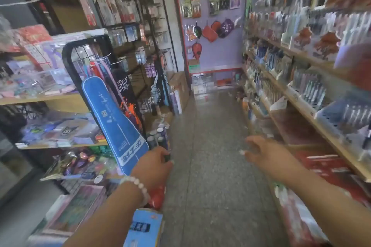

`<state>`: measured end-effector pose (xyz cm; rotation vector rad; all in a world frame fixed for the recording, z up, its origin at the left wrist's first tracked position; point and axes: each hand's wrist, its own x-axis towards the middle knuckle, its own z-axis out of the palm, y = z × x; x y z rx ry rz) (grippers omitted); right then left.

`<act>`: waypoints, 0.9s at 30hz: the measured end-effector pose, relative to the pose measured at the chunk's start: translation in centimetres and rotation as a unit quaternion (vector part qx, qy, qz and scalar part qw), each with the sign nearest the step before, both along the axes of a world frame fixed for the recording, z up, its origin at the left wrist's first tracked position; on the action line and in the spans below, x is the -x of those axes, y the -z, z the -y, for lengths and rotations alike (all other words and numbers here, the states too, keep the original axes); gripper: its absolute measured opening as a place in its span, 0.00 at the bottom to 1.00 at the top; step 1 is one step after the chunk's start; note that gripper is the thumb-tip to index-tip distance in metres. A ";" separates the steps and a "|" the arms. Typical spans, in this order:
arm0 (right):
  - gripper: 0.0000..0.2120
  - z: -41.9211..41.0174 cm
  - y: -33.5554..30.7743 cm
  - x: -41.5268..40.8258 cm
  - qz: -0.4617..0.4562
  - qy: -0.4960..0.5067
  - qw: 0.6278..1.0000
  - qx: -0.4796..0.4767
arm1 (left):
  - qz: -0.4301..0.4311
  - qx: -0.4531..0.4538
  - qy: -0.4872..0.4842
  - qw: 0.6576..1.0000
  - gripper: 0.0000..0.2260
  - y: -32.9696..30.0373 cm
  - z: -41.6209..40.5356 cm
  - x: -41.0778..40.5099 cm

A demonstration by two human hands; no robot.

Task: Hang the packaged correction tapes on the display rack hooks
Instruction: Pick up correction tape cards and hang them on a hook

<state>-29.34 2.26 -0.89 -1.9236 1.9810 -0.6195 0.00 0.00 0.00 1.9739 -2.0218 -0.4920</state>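
The view is motion-blurred and I cannot pick out any packaged correction tapes in either hand. My left hand (155,163), with a white bead bracelet on the wrist, is seen from the back with its fingers curled. A small dark thing shows at its fingertips, too blurred to identify. My right hand (268,155) reaches forward over the aisle with its fingers apart and nothing in it. A black wire display rack (67,52) with white hooks stands to the left of my left hand. A taller black grid rack (140,2) behind it carries hanging packets.
A blue racket cover (114,118) hangs on the wire rack beside my left hand, with tall tubes (160,136) on the floor past it. Wooden shelves (301,106) of pens line the right. A grey floor aisle (212,146) runs to a purple pegboard wall (220,50).
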 end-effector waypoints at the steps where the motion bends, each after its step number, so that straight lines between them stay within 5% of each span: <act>1: 0.25 1.1 0.3 -0.3 0.005 -0.001 1.000 -0.015 | -0.006 -0.006 -0.006 1.000 0.15 0.3 0.7 -0.2; 7: 0.17 7.3 2.4 -3.6 -0.007 -0.027 0.997 -0.067 | -0.019 -0.035 -0.046 0.998 0.14 3.0 5.9 -2.2; 17: 0.20 25.3 0.5 -11.6 0.007 -0.036 0.995 -0.096 | 0.128 -0.004 -0.036 0.991 0.13 3.3 21.4 -9.1; 27: 0.21 42.0 1.5 -13.6 0.071 -0.032 0.994 -0.080 | 0.119 -0.017 -0.046 0.992 0.10 4.8 36.2 -10.6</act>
